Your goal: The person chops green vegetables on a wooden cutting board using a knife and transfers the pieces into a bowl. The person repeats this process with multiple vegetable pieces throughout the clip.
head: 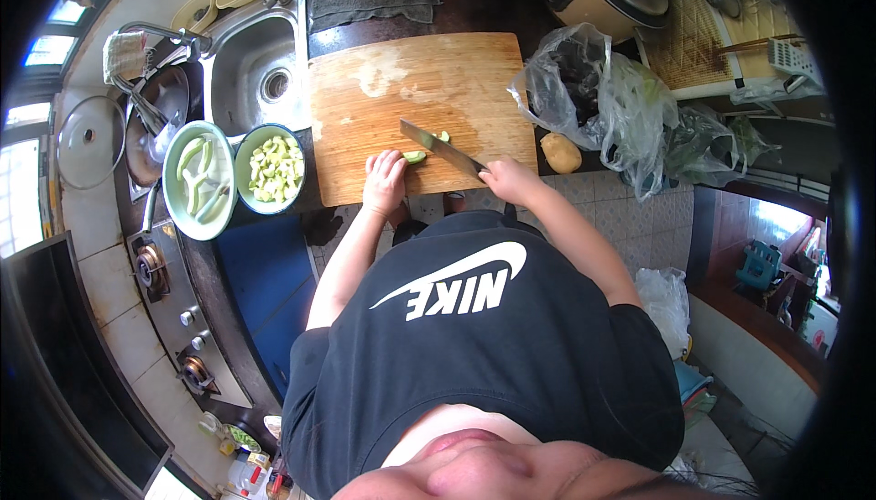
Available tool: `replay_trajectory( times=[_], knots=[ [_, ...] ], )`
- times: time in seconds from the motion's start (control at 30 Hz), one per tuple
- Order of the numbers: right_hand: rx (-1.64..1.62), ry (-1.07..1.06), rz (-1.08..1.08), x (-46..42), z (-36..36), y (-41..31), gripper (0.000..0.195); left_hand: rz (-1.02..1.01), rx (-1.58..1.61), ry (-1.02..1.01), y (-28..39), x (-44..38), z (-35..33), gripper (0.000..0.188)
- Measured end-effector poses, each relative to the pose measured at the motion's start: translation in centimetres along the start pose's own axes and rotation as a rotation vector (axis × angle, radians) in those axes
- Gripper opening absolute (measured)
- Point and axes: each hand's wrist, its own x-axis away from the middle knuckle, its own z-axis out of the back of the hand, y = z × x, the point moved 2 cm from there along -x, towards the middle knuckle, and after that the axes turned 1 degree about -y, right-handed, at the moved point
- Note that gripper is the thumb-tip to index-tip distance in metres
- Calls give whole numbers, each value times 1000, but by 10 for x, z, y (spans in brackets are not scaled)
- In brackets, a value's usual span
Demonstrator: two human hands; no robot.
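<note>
My left hand (386,178) rests at the front of a wooden cutting board (438,76), its fingers on a piece of green vegetable (414,156). Held by its handle in my right hand (510,180) is a kitchen knife (441,147), its wide blade slanting over the board. A few small cut bits (443,136) lie just behind the blade. Left of the board, a blue-rimmed bowl (301,192) holds many chopped pale green pieces (275,168). Beside that bowl, an oval light green basin (172,207) contains several long green vegetable pieces (205,158) and something partly hidden by glare.
A potato (561,153) sits by the board's right edge, near clear plastic bags (568,82) of produce. At the back left is a steel sink (236,82); a grey cloth (376,4) lies behind the board. A gas stove (185,315) stands to my left, a rice cooker (582,0) at back right.
</note>
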Motion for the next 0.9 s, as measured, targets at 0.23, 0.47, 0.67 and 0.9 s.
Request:
replay_trajectory(
  times=[0.23, 0.47, 0.67, 0.9],
  knots=[
    [130, 12, 136, 7, 5, -4, 27, -33, -1, 2, 0, 1, -1, 21],
    [161, -90, 86, -3, 11, -10, 28, -23, 5, -7, 0, 2, -1, 22],
    [129, -121, 60, -16, -1, -11, 29, -31, -8, -45, -2, 3, -1, 24],
    [-44, -69, 11, -26, -14, 16, 32, 173, 28, 54, 4, -4, 6, 31]
  ],
)
